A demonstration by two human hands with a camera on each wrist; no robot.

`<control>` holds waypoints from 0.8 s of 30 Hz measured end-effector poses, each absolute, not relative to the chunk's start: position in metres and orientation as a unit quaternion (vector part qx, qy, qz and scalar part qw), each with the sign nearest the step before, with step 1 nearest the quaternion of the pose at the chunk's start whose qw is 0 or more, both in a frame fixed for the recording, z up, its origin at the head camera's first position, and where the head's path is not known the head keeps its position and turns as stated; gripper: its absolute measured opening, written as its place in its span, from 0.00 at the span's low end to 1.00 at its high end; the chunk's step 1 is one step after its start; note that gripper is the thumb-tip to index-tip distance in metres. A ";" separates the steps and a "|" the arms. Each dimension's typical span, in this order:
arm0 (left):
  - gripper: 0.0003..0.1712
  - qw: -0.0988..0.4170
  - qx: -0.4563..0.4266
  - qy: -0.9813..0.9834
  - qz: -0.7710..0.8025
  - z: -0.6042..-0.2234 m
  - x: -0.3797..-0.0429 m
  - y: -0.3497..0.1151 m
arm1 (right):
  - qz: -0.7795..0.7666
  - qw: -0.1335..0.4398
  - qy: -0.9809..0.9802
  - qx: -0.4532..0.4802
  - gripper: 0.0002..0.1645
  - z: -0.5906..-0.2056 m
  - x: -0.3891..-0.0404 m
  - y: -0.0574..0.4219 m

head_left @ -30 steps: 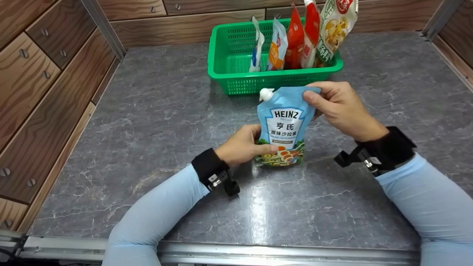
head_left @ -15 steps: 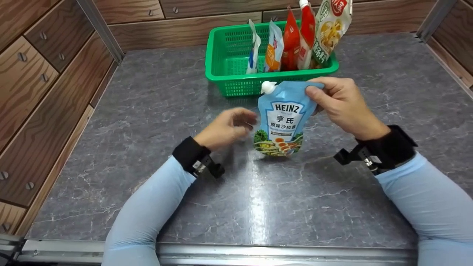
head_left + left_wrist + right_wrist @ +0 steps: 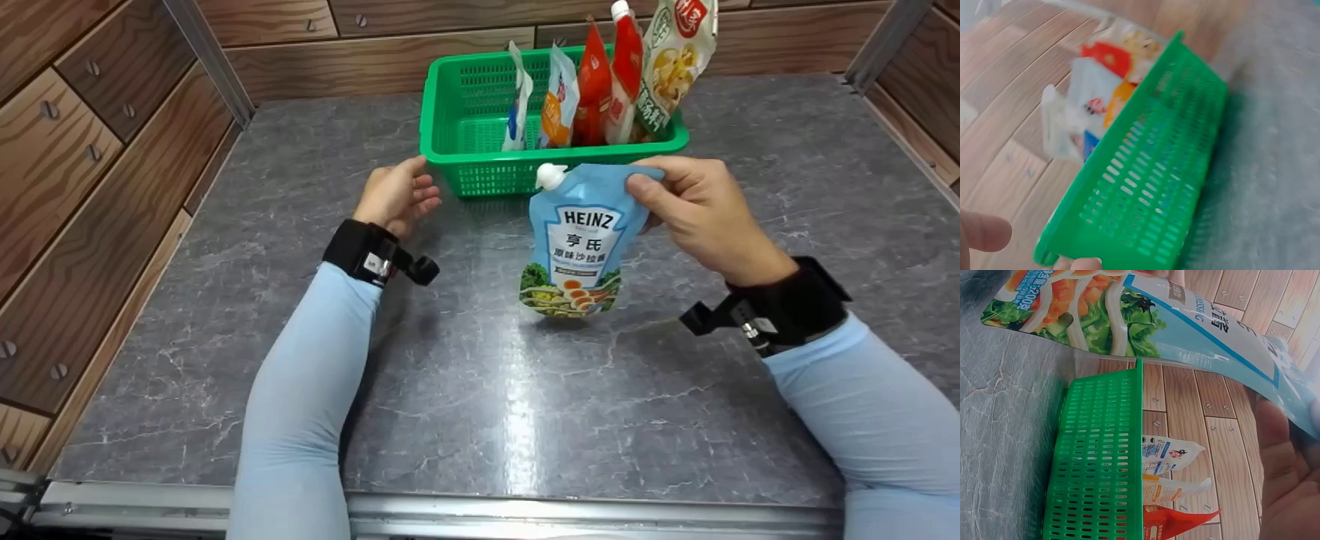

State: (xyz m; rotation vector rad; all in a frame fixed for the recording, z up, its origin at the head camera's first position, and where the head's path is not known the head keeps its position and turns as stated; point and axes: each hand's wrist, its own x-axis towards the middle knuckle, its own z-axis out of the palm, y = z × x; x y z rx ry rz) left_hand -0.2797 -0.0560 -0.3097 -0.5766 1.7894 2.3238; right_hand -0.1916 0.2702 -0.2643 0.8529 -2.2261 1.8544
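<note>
My right hand (image 3: 701,214) pinches the top right corner of a light blue Heinz salad dressing pouch (image 3: 581,240) with a white spout cap. The pouch hangs upright in front of the green basket (image 3: 487,159), its printed front facing me. In the right wrist view, the pouch (image 3: 1185,332) crosses the top of the picture above the basket. My left hand (image 3: 397,196), holding nothing, is at the basket's front left corner, fingers loosely extended. The left wrist view has its thumb (image 3: 985,230) apart from the rim and fingertips (image 3: 1086,263) at the basket's end; firm contact cannot be told.
Several food packets stand in the basket's middle and right: a white one (image 3: 517,101), an orange and white one (image 3: 559,101), red ones (image 3: 595,86) and a tall cream one (image 3: 675,67). Wood-patterned walls (image 3: 382,64) border the grey marbled table (image 3: 285,315).
My left hand has let go of the pouch and moved left and away from me to the basket's corner. The right hand keeps its pinch, and the pouch has risen slightly.
</note>
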 end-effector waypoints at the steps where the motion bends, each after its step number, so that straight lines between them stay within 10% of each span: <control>1: 0.26 0.081 -0.203 0.575 0.789 -0.310 -0.283 -0.057 | 0.610 0.061 -0.738 0.282 0.12 -0.265 -0.192 0.270; 24: 0.22 0.044 -0.182 0.380 0.906 -0.327 -0.312 -0.055 | 0.599 0.054 -0.745 0.288 0.12 -0.266 -0.197 0.269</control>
